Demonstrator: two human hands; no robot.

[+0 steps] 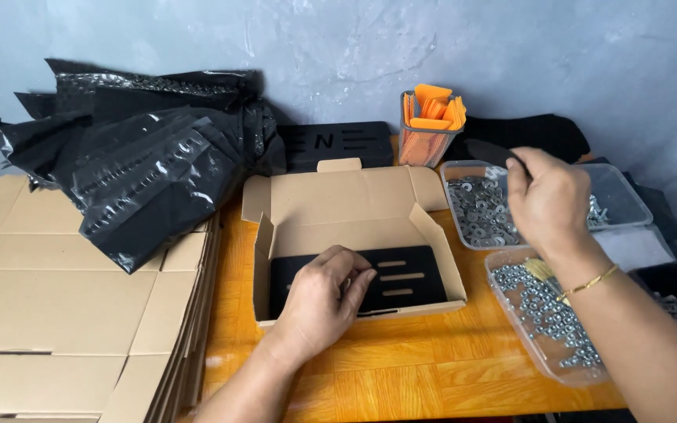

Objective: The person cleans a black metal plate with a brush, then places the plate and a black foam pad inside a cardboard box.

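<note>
Left hand (324, 291), fingers curled and pressed onto a flat black slotted plate (401, 280) lying inside an open brown cardboard box (354, 205) on the orange wooden table (401, 368). Right hand (548, 202), fingers pinched on a small dark flat piece (489, 150), held above a clear plastic tray of silver washers (476, 210). A second clear tray of silver nuts (546, 309) lies just beside it, nearer the person. Flattened cardboard boxes (64, 298) and black plastic mailing bags (135, 157) lie at left.
</note>
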